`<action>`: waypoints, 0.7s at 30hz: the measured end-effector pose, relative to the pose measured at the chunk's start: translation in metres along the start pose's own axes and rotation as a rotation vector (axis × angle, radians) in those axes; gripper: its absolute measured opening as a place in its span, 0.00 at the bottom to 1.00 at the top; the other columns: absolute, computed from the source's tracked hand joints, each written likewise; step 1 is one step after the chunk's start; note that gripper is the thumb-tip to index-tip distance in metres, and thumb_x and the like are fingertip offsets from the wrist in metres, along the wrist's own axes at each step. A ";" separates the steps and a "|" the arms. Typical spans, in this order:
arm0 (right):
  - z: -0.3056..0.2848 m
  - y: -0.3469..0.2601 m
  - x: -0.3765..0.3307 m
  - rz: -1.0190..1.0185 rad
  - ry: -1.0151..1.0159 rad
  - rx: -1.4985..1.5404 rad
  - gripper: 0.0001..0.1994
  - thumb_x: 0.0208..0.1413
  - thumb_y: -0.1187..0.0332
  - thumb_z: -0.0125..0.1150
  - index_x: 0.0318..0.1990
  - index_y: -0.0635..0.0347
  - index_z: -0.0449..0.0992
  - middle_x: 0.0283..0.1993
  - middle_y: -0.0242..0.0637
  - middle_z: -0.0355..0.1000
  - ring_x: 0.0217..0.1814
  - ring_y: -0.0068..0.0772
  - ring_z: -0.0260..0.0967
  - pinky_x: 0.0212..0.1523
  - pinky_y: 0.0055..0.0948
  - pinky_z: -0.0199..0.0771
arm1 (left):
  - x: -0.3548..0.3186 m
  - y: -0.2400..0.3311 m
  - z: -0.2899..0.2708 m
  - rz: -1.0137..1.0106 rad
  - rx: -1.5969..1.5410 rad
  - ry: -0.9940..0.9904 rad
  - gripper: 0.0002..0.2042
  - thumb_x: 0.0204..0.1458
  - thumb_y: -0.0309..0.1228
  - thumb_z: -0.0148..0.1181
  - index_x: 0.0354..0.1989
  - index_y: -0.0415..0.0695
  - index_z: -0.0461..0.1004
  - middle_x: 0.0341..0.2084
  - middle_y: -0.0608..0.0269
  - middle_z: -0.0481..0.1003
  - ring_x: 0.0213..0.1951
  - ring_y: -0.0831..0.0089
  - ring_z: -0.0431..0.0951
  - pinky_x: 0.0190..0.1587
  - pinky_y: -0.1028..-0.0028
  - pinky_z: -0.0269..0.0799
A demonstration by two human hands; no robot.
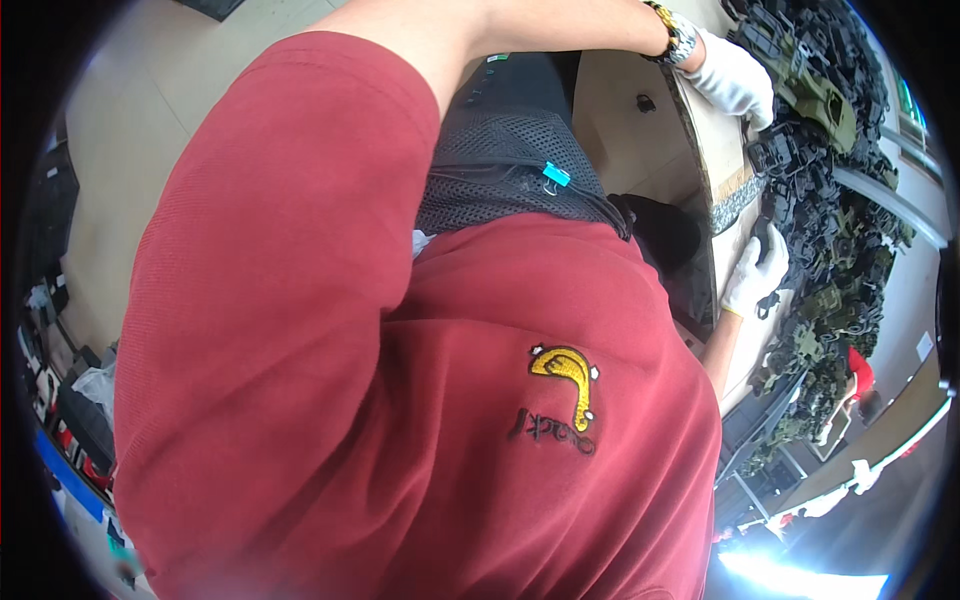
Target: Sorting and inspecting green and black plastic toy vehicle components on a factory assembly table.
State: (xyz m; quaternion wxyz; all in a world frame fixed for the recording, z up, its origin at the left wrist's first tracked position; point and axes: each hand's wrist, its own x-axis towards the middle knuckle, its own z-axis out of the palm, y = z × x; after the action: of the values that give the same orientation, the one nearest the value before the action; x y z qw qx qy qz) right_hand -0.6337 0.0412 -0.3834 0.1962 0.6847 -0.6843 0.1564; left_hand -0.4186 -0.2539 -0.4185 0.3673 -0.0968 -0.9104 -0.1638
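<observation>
Left hand (735, 82): fingers curled, grip unclear.
Right hand (755, 272): fingers parted, black piece (767, 304) beside; hold unclear.
Parts pile (822, 222): plenty left beyond hands, likely; done share unseen.

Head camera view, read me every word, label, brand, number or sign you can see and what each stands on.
Red shirt: black embroidered lettering beside a yellow motif, upside down; wording not copied here.
Green-and-white patch near the top: any marks too small to read.
No other text is legible.
</observation>
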 end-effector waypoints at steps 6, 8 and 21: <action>-0.002 -0.003 -0.001 0.008 -0.050 -0.062 0.18 0.54 0.72 0.62 0.53 0.65 0.77 0.53 0.50 0.74 0.55 0.50 0.71 0.60 0.43 0.68 | 0.003 -0.003 0.002 0.027 0.015 0.075 0.11 0.50 0.22 0.51 0.37 0.45 0.79 0.26 0.49 0.76 0.31 0.53 0.76 0.34 0.60 0.70; -0.002 0.002 -0.002 -0.050 -0.021 -0.101 0.18 0.55 0.70 0.63 0.53 0.64 0.77 0.53 0.50 0.74 0.54 0.52 0.71 0.59 0.43 0.68 | 0.004 -0.004 0.006 0.069 -0.032 0.166 0.10 0.50 0.22 0.51 0.35 0.45 0.79 0.24 0.50 0.76 0.28 0.53 0.75 0.32 0.61 0.68; -0.004 -0.005 -0.006 0.008 -0.043 -0.064 0.19 0.55 0.71 0.63 0.55 0.63 0.75 0.55 0.50 0.73 0.57 0.52 0.69 0.61 0.43 0.66 | 0.001 0.002 0.002 -0.006 -0.085 0.113 0.12 0.48 0.21 0.52 0.39 0.45 0.79 0.29 0.50 0.78 0.32 0.52 0.76 0.36 0.60 0.70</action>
State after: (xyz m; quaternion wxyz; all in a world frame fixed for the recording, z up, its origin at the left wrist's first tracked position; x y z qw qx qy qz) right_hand -0.6283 0.0484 -0.3834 0.2027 0.6786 -0.6956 0.1206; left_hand -0.4201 -0.2515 -0.4193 0.4130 -0.1000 -0.8809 -0.2087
